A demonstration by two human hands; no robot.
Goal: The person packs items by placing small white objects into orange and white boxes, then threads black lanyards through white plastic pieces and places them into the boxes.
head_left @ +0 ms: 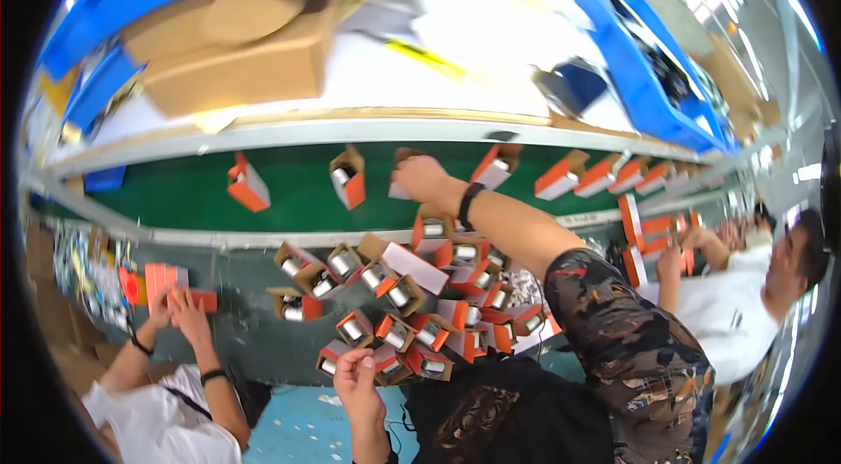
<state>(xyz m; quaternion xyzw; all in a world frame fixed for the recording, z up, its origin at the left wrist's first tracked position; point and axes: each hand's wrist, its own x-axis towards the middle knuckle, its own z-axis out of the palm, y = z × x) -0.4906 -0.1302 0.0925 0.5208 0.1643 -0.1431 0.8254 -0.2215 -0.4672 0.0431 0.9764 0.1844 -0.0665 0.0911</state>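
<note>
My right hand (419, 177) reaches far over the green conveyor belt (298, 192), closed on a small carton. Only the carton's pale side and brown flap show past the fingers. My left hand (359, 381) is raised at the near edge of the bench with its fingers curled together; whatever they hold, if anything, is hidden. Just beyond it is a cluster of orange-and-white cartons (396, 334) with their tops open, each with a silvery cylindrical part inside. A carton (349, 182) stands on the belt left of my right hand, and another carton (495, 164) stands to its right.
Further cartons (561, 175) line the belt's right end. Above runs a shelf (350, 127) with a cardboard box (236, 61) and blue bins (648, 52). A co-worker at left handles an orange box (166, 280); another person (736, 306) works at right.
</note>
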